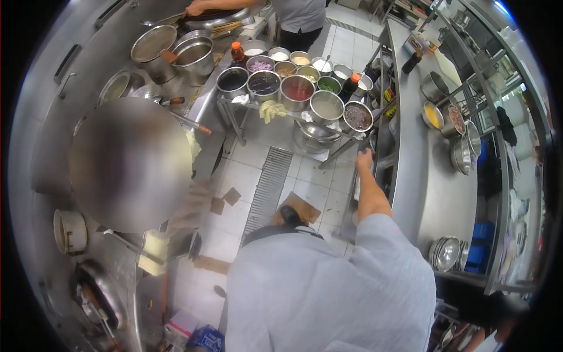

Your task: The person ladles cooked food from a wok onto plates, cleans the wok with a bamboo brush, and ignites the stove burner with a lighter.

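My right hand (pixel 365 158) reaches forward at the under-counter unit (pixel 384 141). Its fingers look curled at the unit's edge, and whatever they hold is too small to make out. Just beyond it, a steel bowl of dark red-brown food (pixel 358 117) stands at the corner of the ingredient stand. Beside that bowl are a pot of pale liquid (pixel 327 106) and a pot of red sauce (pixel 296 90). My left hand is out of view.
A co-worker's hand (pixel 196 7) is at a wok (pixel 214 19) at the top left. Pots stand on the left stove. The right counter (pixel 413 146) holds steel bowls (pixel 448 253). Cardboard (pixel 302 205) lies on the floor. A large blurred patch hides part of the left side.
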The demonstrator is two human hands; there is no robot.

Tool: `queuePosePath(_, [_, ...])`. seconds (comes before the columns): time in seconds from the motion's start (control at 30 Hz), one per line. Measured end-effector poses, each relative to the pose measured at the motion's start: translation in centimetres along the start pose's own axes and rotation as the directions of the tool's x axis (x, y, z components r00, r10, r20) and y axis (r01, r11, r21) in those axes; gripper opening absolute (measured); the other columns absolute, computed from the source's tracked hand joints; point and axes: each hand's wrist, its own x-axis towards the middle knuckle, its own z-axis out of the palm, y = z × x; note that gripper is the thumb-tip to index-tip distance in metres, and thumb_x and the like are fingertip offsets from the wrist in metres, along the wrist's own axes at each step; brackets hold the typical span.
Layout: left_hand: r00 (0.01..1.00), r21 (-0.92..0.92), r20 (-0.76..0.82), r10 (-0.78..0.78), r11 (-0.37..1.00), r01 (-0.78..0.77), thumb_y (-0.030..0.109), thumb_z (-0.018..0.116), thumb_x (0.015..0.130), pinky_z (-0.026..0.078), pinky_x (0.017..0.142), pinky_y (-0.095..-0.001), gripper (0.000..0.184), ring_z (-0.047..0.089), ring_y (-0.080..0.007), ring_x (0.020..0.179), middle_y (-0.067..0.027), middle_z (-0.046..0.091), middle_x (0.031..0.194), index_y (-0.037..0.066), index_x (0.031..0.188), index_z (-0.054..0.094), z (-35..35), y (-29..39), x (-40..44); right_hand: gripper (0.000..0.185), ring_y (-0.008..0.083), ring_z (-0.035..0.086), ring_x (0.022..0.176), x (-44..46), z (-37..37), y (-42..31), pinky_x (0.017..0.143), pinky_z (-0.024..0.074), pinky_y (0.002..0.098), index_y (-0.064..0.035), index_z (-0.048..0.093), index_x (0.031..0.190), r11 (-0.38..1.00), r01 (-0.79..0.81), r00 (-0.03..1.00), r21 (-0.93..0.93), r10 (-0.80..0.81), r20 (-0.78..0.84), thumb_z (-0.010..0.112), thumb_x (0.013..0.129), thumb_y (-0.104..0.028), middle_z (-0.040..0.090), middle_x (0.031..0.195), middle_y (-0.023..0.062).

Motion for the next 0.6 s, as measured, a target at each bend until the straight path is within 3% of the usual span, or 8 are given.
queuePosePath(0.17, [0.996, 0.071, -0.09, -0.002, 0.997, 0.008, 0.021, 0.07, 0.076, 0.049, 0.064, -0.0401, 0.036, 0.064, -0.0293, 0.073, -0.0193, 0.064, 0.079, -0.005, 0.098, 0.06, 4.4, 2.7, -3.0, 0.055, 0.0316, 0.06, 0.106, 8.3, -0.2, -1.6, 0.093, 0.0443, 0.0394, -0.0107, 0.05, 0.132, 1.0, 0.009, 0.991, 0.016, -0.011, 0.132, 0.065, 0.08, -0.021, 0.063, 0.114, 0.0167])
queuePosePath(0.27, [0.991, 0.111, -0.134, -0.019, 0.993, 0.034, 0.02, 0.07, 0.076, 0.049, 0.063, -0.0404, 0.034, 0.064, -0.0297, 0.072, -0.0191, 0.064, 0.077, -0.005, 0.097, 0.061, 6.7, 4.3, -4.9, 0.05, 0.0299, 0.063, 0.098, 12.7, 4.4, 1.5, 0.087, 0.0475, 0.0387, -0.0118, 0.054, 0.127, 0.998, 0.06, 0.988, 0.007, -0.06, 0.141, 0.067, 0.079, -0.019, 0.065, 0.109, 0.0145])
queuePosePath(0.33, [0.987, 0.13, -0.157, -0.023, 0.991, 0.044, 0.019, 0.07, 0.076, 0.049, 0.063, -0.0405, 0.033, 0.064, -0.03, 0.071, -0.019, 0.065, 0.076, -0.006, 0.096, 0.061, 7.8, 4.9, -5.9, 0.043, 0.0287, 0.065, 0.091, 13.8, 6.8, 3.1, 0.08, 0.05, 0.0377, -0.0107, 0.058, 0.119, 0.975, -0.049, 0.986, 0.215, 0.013, 0.165, 0.068, 0.077, -0.016, 0.067, 0.102, 0.0121])
queuePosePath(0.37, [0.985, 0.14, -0.17, -0.021, 0.989, 0.045, 0.018, 0.07, 0.076, 0.049, 0.063, -0.0406, 0.032, 0.064, -0.0301, 0.071, -0.019, 0.065, 0.076, -0.006, 0.095, 0.061, 8.2, 5.0, -6.3, 0.043, 0.0287, 0.065, 0.091, 13.7, 6.9, 3.2, 0.08, 0.05, 0.0377, -0.0107, 0.058, 0.119, 0.973, -0.05, 0.985, 0.226, 0.011, 0.171, 0.068, 0.077, -0.016, 0.067, 0.102, 0.0121])
queuePosePath(0.5, [0.975, 0.147, -0.22, -0.006, 0.988, 0.039, 0.017, 0.069, 0.075, 0.049, 0.062, -0.0409, 0.03, 0.065, -0.0307, 0.07, -0.0187, 0.065, 0.074, -0.006, 0.094, 0.062, 9.3, 4.1, -7.8, 0.028, 0.0311, 0.065, 0.088, 11.3, 4.0, 0.7, 0.077, 0.0495, 0.0408, -0.0055, 0.064, 0.097, 0.993, 0.001, 0.99, 0.117, -0.017, 0.143, 0.074, 0.072, -0.015, 0.068, 0.092, 0.0139])
queuePosePath(0.6, [0.963, 0.178, -0.256, 0.084, 0.983, -0.038, 0.016, 0.069, 0.075, 0.049, 0.062, -0.0411, 0.028, 0.065, -0.0311, 0.069, -0.0186, 0.065, 0.072, -0.006, 0.093, 0.063, 9.8, 1.9, -8.8, 0.021, 0.0329, 0.065, 0.086, 11.6, 4.4, 1.6, 0.076, 0.0488, 0.0415, -0.0059, 0.064, 0.095, 0.989, 0.139, 0.99, -0.04, -0.138, 0.02, 0.069, 0.076, -0.013, 0.068, 0.09, 0.0141])
